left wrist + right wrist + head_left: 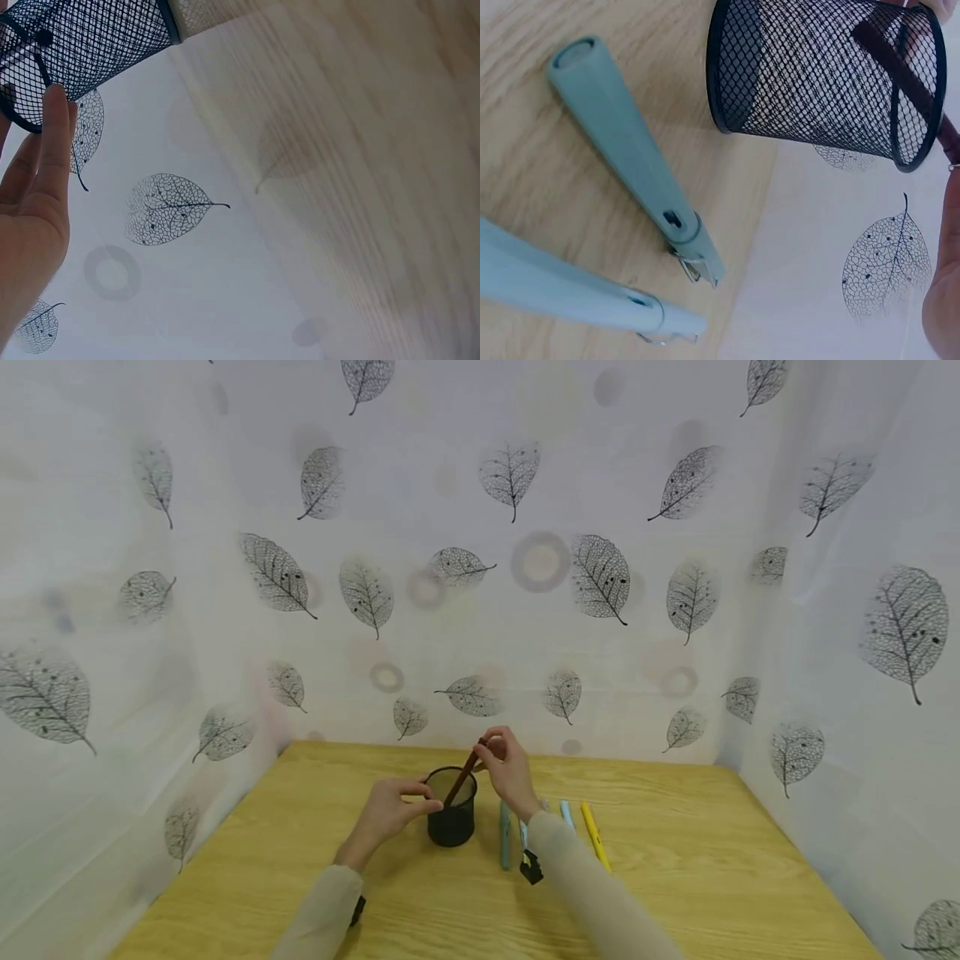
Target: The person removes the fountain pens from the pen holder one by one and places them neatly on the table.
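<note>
A black mesh pen holder [452,828] stands upright on the wooden table. My left hand [388,814] holds it by the rim, thumb on the near side and fingers on the far side. In the left wrist view, a finger of that hand [39,199] lies along the mesh. My right hand [510,772] pinches the upper end of a dark red pen [463,777]. The pen slants across the rim, and its lower end shows through the mesh in the right wrist view, inside the holder [802,75].
Right of the holder lie a grey-green pen [505,839], a light blue pen [562,285] partly behind my right wrist, another pale blue pen [567,814] and a yellow pen [594,833]. A leaf-patterned white curtain [465,635] borders the table at the back and sides.
</note>
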`<state>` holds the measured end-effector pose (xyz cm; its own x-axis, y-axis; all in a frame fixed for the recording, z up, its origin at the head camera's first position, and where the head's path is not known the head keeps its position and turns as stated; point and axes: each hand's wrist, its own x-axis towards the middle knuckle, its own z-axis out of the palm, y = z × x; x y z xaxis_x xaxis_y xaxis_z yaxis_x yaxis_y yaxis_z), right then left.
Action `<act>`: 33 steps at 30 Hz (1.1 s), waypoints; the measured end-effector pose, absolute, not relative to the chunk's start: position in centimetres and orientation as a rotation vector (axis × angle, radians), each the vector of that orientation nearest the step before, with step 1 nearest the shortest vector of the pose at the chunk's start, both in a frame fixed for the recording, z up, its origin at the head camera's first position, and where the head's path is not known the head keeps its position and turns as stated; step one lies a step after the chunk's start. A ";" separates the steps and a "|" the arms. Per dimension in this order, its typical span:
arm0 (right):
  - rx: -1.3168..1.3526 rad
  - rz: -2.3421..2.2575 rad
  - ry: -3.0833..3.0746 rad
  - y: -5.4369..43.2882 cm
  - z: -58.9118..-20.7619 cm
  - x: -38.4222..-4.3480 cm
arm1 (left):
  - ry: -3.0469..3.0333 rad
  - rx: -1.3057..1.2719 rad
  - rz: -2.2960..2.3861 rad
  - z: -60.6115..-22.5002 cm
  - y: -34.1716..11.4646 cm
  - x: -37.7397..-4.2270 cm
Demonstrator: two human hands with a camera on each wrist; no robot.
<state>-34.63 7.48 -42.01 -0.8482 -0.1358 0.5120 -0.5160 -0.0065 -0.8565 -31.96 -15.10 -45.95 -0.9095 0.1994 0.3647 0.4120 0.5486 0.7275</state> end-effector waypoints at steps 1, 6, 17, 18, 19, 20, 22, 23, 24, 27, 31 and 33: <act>0.672 1.944 -1.976 7.6 -42.1 -34.9 | -2.541 -0.516 -1.288 -45.9 -15.1 -31.9; 0.605 1.984 -1.947 8.1 -42.8 -36.2 | -2.545 -0.501 -1.288 -45.7 -15.0 -31.8; 0.561 2.076 -1.889 9.4 -42.6 -36.8 | -2.555 -0.500 -1.296 -45.9 -15.0 -31.9; 0.553 2.079 -1.877 9.6 -42.6 -36.9 | -2.555 -0.503 -1.301 -45.9 -15.1 -31.9; 0.547 2.078 -1.869 9.7 -42.5 -36.9 | -2.557 -0.504 -1.307 -46.0 -15.1 -31.9; 0.540 2.080 -1.858 9.9 -42.4 -36.9 | -2.557 -0.505 -1.313 -46.1 -15.1 -31.9; 0.529 2.092 -1.826 10.2 -42.3 -36.9 | -2.561 -0.502 -1.331 -46.1 -15.2 -31.9; 0.521 2.098 -1.812 10.4 -42.2 -36.9 | -2.559 -0.509 -1.334 -46.2 -15.2 -31.9; 0.515 2.111 -1.793 10.6 -42.2 -36.9 | -2.559 -0.513 -1.337 -46.2 -15.2 -31.9; 0.483 2.162 -1.734 11.1 -42.1 -36.8 | -2.556 -0.529 -1.339 -46.1 -15.2 -31.9; 0.380 2.264 -1.662 11.7 -42.1 -36.8 | -2.555 -0.532 -1.337 -46.0 -15.2 -31.8; 0.309 2.312 -1.631 12.0 -42.1 -36.9 | -2.553 -0.530 -1.340 -46.0 -15.2 -31.8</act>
<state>-36.91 11.96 -42.13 -0.9335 0.1153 0.3397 -0.3587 -0.3141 -0.8790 -31.81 -15.17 -46.04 -0.9135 0.2159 0.3448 0.4064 0.5222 0.7498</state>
